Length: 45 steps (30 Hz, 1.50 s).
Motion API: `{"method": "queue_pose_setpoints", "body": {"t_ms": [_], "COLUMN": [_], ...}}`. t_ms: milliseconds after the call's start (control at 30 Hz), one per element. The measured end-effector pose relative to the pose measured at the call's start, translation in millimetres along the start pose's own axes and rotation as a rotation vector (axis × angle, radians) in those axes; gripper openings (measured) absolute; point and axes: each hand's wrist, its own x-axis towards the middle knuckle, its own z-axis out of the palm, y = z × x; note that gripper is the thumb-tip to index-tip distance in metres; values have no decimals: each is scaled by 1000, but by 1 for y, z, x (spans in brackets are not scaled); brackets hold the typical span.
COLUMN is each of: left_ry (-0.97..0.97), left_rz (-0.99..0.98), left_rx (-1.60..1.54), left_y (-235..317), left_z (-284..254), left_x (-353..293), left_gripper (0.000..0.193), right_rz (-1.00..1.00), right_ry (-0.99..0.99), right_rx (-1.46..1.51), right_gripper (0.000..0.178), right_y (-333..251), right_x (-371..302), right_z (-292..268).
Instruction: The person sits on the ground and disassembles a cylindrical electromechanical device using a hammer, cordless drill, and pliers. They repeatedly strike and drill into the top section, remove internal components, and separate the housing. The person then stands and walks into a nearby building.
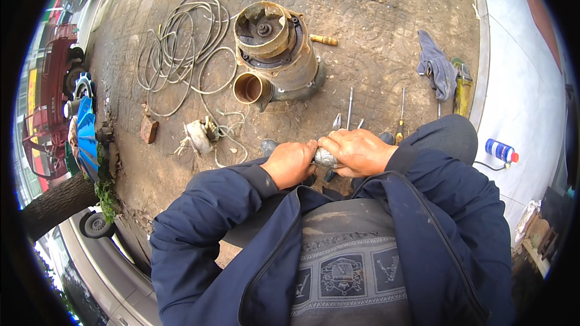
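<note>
In front of my body both hands are closed round a silvery, rounded metal part (pixel 326 157). My left hand (pixel 290 164) grips its left end, and my right hand (pixel 361 151) wraps over its right side. Most of the part is hidden by my fingers. Just beyond my hands, pliers (pixel 337 122) and a screwdriver (pixel 350 107) lie on the ground. A second screwdriver (pixel 399 131) with a yellowish handle rests to the right. Further out stands a dirty submersible pump (pixel 294 71), its round impeller housing (pixel 263 29) on top and an outlet pipe (pixel 250 88) facing me.
Left of the pump lies a coiled cable (pixel 181 48). A small part with wires (pixel 198 137) and a brick (pixel 149 129) sit nearer. At right are a grey cloth (pixel 437 67), a yellow tool (pixel 463 92) and a blue spray can (pixel 499 150). Vehicles and a trunk (pixel 60 205) border the left.
</note>
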Motion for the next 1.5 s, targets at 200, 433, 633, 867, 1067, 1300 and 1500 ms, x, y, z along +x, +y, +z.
{"method": "queue_pose_setpoints", "body": {"t_ms": [200, 433, 633, 867, 1067, 1300, 1500], "left_ry": [-1, 220, 281, 80, 151, 117, -72], "left_rz": [13, -385, -341, -222, -153, -261, -415], "left_rx": [85, 253, -142, -329, -477, -522, -867], "left_y": [-23, -125, -122, -111, -130, -139, -133], "left_z": [2, -72, -77, -101, -91, -95, -107], "left_x": [-1, -76, -51, -36, -40, -46, -48], "left_gripper": [31, 27, 32, 27, 21, 23, 23], "right_rz": [39, 388, 680, 861, 830, 813, 824], "right_ry": [68, 252, 113, 465, 397, 123, 86], "right_rx": [-9, -25, -234, -481, -673, -695, -657], "right_gripper": [65, 56, 58, 70, 74, 90, 78], "right_y": [-9, 24, 70, 152, 207, 214, 217], "right_x": [2, -36, -23, -21, 4, 24, 34], "right_z": [-4, -35, -54, -98, -86, -11, 48]}}
